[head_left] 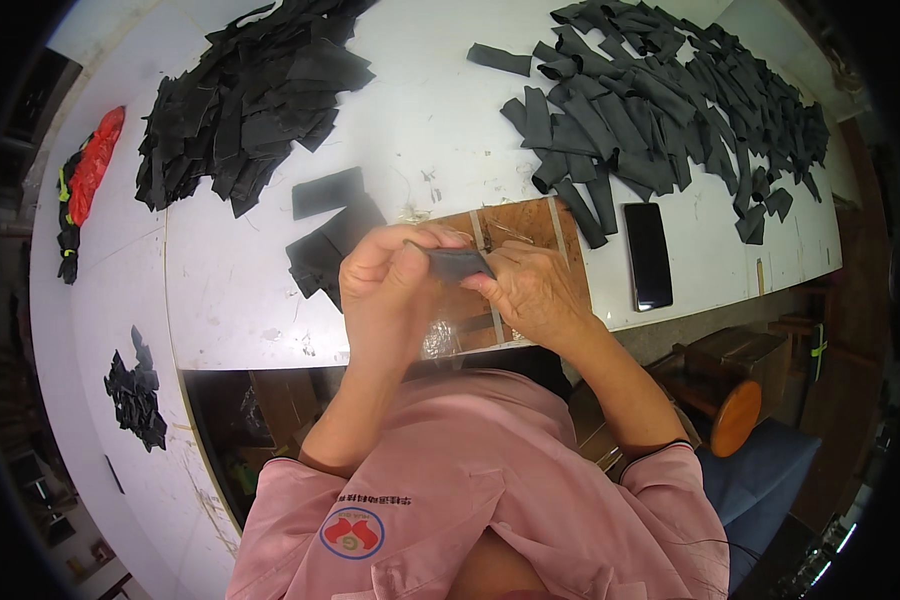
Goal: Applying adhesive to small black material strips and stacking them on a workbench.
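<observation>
Between my two hands, above the near edge of the table, is a small dark grey fabric piece (457,264). My left hand (395,275) pinches its left end. The fingers of my right hand (535,290) close on its right end, thumb toward me. Below it lies a brown cardboard sheet (545,225) with strips of tape and some clear plastic on it. Just beyond my left hand rest a few loose dark fabric pieces (335,235), lying flat and partly overlapping.
A big heap of black fabric pieces (250,105) covers the far left, and rolled or folded grey ones (620,110) spread over the far right. Right of the cardboard lies a black phone (648,256). Black scraps (138,395) and a red bundle (97,165) are at the left.
</observation>
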`<state>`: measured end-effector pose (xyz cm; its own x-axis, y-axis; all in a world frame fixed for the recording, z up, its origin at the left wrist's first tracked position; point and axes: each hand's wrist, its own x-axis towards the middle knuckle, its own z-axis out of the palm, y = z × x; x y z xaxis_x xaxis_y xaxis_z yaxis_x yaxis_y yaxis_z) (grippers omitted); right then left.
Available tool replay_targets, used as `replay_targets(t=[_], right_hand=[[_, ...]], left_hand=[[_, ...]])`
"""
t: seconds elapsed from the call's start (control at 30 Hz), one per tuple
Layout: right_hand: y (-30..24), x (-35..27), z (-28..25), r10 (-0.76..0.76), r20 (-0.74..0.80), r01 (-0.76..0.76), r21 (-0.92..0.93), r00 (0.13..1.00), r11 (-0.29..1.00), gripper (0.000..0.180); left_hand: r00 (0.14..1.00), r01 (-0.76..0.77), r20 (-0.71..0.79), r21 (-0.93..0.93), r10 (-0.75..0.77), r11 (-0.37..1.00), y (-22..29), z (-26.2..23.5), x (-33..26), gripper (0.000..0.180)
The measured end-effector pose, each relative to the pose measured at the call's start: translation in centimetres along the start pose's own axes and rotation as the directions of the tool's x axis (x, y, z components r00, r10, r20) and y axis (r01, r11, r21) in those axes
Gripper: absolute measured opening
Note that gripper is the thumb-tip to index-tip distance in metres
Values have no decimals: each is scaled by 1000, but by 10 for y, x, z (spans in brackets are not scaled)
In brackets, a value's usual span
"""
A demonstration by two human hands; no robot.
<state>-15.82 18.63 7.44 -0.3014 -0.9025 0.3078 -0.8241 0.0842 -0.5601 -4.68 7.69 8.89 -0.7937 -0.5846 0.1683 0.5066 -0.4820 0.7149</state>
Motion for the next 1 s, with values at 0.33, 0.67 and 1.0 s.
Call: replay_targets(t=[0.33,0.67,1.0], right_hand=[[6,2,4,15,20,-16,44,1000,999,31],[-6,0,-2,-22,-85,21,-14,996,1000,27],[3,-3,14,19,-113,-18,4,993,1000,29]], left_hand=[[998,-58,54,365,41,929,15,-8,5,13],[990,-3,116,567,-76,824,30,12,10,12],[978,-178,205,747,33,640,34,-1,10,12]])
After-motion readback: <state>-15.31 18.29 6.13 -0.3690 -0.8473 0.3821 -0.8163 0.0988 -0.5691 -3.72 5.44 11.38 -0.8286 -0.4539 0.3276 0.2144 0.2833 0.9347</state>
